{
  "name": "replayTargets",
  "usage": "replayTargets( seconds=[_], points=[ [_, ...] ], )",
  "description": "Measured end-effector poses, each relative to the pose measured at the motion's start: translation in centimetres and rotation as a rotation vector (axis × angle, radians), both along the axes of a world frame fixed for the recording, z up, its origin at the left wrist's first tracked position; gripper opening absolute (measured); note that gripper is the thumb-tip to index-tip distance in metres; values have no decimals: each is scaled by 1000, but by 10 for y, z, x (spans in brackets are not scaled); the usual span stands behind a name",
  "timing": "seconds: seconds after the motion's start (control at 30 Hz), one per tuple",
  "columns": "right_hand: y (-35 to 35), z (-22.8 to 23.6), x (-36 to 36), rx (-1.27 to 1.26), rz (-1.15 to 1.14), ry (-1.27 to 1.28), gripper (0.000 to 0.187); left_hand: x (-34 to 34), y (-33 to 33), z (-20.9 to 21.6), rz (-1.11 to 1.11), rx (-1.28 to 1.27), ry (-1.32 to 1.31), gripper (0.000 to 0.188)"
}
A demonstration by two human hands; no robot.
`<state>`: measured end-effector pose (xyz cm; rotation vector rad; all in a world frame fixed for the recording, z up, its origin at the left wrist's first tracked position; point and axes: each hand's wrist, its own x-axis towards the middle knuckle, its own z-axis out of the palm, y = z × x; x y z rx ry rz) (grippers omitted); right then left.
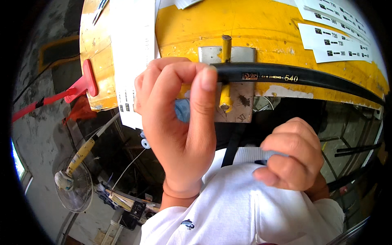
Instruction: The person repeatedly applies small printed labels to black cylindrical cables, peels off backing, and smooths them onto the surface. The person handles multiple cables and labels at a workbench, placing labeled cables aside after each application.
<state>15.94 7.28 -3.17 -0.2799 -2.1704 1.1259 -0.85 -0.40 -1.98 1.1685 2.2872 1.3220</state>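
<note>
My left hand (179,106) pinches the left end of a long black curved strip (318,75) between thumb and fingers. Gold markings and a small dark emblem show on the strip's face. It runs off to the right along the yellow bench and passes over a metal plate (241,110), between an upper yellow peg (226,45) and a lower yellow peg (225,102). My right hand (294,155) is curled in front of my white shirt, apart from the strip; whatever its fingers may hold is hidden. Something blue (182,112) shows through the gap in my left hand.
Sheets of printed labels (335,41) lie at the bench's far right. A long white sheet (132,49) hangs over the left edge of the yellow bench (269,24). A red T-shaped handle (83,83) juts out at left, above a standing fan (75,188).
</note>
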Motion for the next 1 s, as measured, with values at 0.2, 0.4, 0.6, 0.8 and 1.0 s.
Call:
replayTargets(
  seconds=[0.2,0.4,0.6,0.8,1.0],
  points=[
    [-5,-21,33,53,-28,-305,28,13,11,10,76,-155,228,43],
    [-13,-24,38,118,36,-392,25,20,16,8,149,-247,261,51],
    [-17,-25,40,133,61,-437,22,17,13,9,183,-168,204,40],
    [-25,-19,50,152,37,-560,21,30,17,-1,386,-36,247,42],
    [-31,-28,56,289,130,-594,27,47,43,-10,527,-273,244,38]
  ],
)
